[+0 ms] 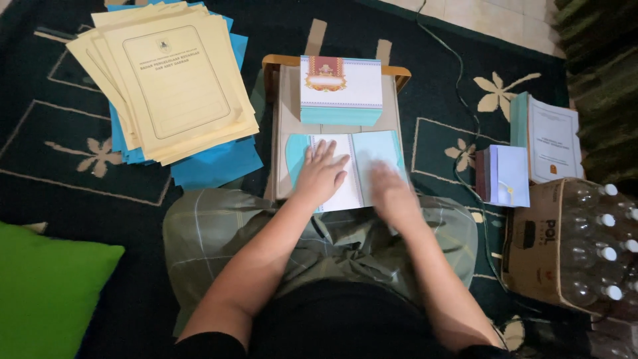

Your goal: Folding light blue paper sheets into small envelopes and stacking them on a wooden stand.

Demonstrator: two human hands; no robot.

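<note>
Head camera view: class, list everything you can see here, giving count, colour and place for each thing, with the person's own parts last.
Open teal-and-white card folder: one, on the small board in front of the person.
Stack of teal-edged white cards: one stack, behind the folder.
Cream paper folders: a fanned pile, upper left, over blue sheets.
Green cushion: one, lower left.
Small purple-and-white card stack: one, right.
Teal-spined white booklet stack: one, far right.
Brown cardboard box of clear white-capped bottles: one, lower right.
Dark patterned carpet: underneath.
Left hand: flat on folder.
Right hand: blurred, on folder.
</note>
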